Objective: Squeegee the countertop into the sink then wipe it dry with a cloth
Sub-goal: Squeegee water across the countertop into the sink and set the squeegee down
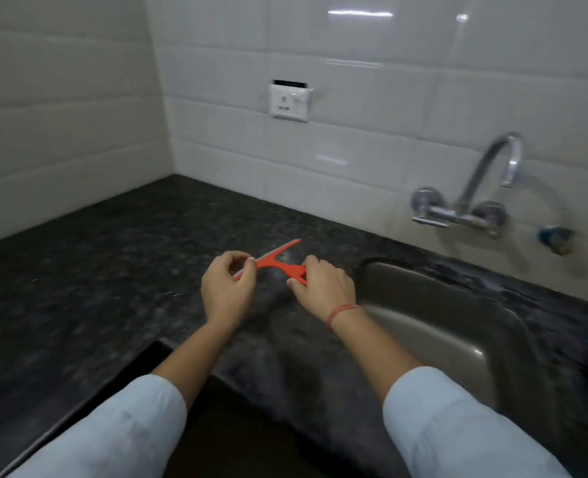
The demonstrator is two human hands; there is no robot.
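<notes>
The red squeegee point(274, 262) is held above the dark countertop point(89, 270), just left of the sink point(434, 315). The right hand point(323, 288) grips its handle; the left hand point(227, 288) pinches the blade's near end. A tap point(472, 198) stands behind the sink.

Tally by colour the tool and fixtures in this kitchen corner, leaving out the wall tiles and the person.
Red: 1, squeegee
Silver: 2, sink, tap
White: 1, wall socket
Black: 1, countertop
Blue: 1, wall fitting
Total: 6
</notes>
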